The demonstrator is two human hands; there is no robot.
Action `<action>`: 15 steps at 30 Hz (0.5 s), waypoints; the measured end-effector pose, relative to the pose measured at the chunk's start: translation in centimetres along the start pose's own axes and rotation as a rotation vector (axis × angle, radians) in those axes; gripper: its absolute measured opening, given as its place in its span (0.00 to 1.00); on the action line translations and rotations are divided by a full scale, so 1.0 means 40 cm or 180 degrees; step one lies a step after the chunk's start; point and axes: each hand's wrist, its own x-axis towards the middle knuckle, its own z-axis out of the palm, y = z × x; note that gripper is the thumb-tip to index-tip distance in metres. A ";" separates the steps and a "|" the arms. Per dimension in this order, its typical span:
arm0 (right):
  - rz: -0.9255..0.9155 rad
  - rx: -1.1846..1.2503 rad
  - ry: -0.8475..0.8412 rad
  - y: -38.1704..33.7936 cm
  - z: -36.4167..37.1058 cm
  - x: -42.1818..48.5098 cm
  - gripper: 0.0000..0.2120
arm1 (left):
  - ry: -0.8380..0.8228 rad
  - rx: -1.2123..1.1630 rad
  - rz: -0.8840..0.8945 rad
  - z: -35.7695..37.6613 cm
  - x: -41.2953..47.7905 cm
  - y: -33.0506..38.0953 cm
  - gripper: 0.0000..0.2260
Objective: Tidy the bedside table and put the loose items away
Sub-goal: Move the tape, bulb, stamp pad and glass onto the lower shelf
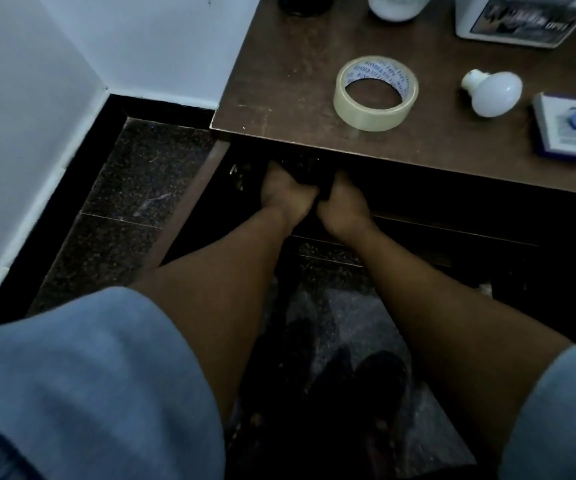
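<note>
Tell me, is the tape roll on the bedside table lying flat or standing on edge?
Lying flat. The tape roll rests on the tabletop with its hole facing up, wood showing through it.

Your bench (297, 81) is a scuffed brown wooden top. A clear tape roll (376, 93) lies flat near its front edge, with a white bulb (492, 93) on its side beside it. Further right is a blue-edged pack (556, 133). At the back stand a white bowl (397, 6) and a labelled box (518, 22).

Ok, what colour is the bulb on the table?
The bulb is white; the head view shows it.
</note>
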 end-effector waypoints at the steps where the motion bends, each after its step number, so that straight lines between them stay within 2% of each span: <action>1: -0.0178 0.0059 0.0164 0.005 -0.010 -0.034 0.21 | 0.0005 -0.0012 0.0035 0.006 -0.020 -0.003 0.35; 3: -0.0481 -0.0053 0.0457 0.016 -0.037 -0.098 0.19 | 0.0078 0.0029 0.0072 0.020 -0.062 -0.003 0.31; 6: -0.0818 -0.0263 0.0825 0.020 -0.079 -0.175 0.15 | 0.0392 0.0318 0.0261 0.031 -0.125 0.003 0.17; 9: -0.1198 -0.0224 0.1176 0.002 -0.128 -0.231 0.12 | 0.0675 0.0610 0.0995 0.030 -0.205 0.028 0.05; 13: -0.1442 0.0248 0.2132 -0.038 -0.254 -0.255 0.07 | 0.1160 0.1297 0.2326 0.027 -0.267 0.067 0.10; 15: -0.1495 0.0342 0.2638 -0.059 -0.330 -0.233 0.08 | 0.1279 0.1580 0.2671 0.023 -0.265 0.098 0.14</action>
